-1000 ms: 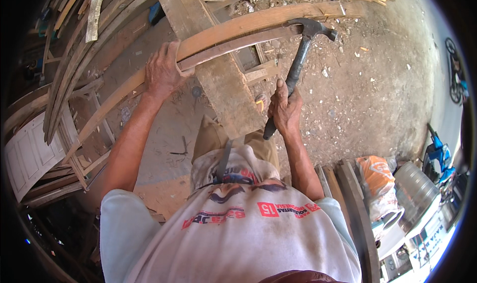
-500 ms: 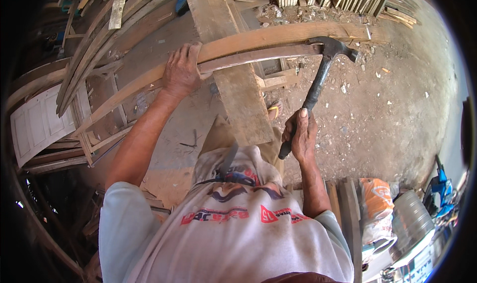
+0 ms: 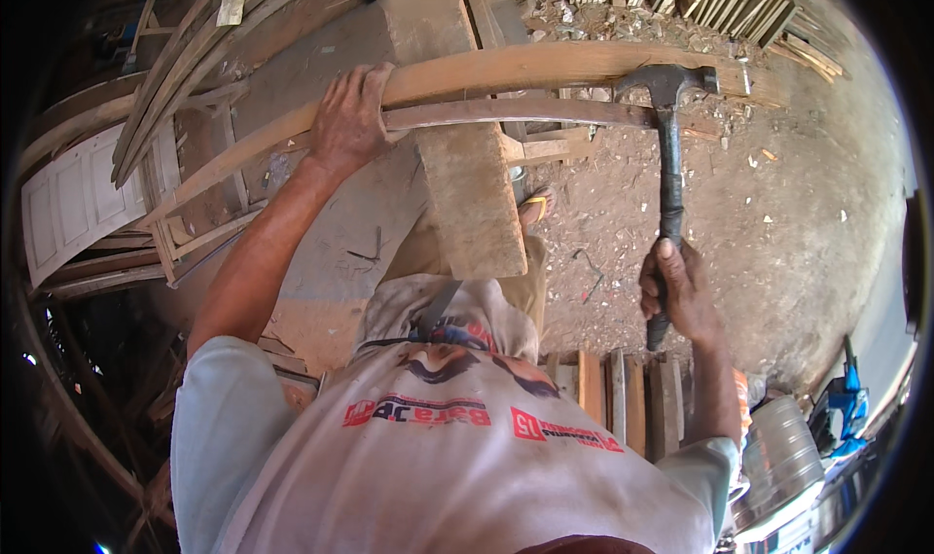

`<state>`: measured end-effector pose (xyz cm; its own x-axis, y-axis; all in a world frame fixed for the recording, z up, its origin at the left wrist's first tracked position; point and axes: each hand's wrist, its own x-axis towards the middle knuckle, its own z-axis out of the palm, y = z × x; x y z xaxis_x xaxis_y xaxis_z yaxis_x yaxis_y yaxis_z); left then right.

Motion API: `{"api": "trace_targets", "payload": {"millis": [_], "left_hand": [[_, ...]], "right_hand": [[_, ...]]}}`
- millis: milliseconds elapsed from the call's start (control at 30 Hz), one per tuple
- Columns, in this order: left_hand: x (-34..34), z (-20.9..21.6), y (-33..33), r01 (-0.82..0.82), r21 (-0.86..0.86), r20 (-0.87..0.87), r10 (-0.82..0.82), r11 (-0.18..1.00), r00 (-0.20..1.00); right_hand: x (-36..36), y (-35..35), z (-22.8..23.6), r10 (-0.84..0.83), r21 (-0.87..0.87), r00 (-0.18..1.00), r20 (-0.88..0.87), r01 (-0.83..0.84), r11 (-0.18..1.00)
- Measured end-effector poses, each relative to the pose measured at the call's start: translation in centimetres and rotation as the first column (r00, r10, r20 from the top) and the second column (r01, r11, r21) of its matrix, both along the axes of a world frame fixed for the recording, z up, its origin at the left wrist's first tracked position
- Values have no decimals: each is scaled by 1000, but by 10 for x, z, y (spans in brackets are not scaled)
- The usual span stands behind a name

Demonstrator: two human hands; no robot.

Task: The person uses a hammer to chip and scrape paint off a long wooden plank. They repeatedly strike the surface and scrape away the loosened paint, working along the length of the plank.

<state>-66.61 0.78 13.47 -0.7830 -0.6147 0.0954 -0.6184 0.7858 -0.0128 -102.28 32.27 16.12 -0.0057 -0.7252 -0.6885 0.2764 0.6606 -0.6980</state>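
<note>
A long wooden beam (image 3: 545,66) runs across in front of me, with a narrower strip (image 3: 525,113) along its near side. My left hand (image 3: 348,121) is wrapped over both, left of a wide plank (image 3: 469,189) that passes beneath them. My right hand (image 3: 681,286) grips the lower handle of a claw hammer (image 3: 671,170). The hammer's dark head appears against the right part of the beam, near the strip's right end; contact between them cannot be made out.
Curved timbers (image 3: 195,77) and a white panelled door (image 3: 83,218) lie at the left. Upright wood pieces (image 3: 720,0) stand at the back right. More boards (image 3: 632,398) and a blue object (image 3: 844,403) are at the near right. My sandalled foot (image 3: 536,206) shows beside the plank.
My right hand has moved right and slightly nearer me, carrying the hammer. Its handle is now almost straight up and down in view, its head farther right along the beam. My left hand keeps its hold.
</note>
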Motion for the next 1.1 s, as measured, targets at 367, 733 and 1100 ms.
{"api": "trace_targets", "payload": {"millis": [367,733,1100], "left_hand": [[1,-4,3,5,59,-48,-3,998,999],[1,-2,8,-35,27,-54,36,999,998],[-3,-8,7,-45,127,-104,59,991,993]], "right_hand": [[41,1,-40,-204,-35,898,-390,206,978],[88,-18,-24,-741,-206,653,-158,712,671],[94,-15,-46,-704,-167,699,-125,685,709]]}}
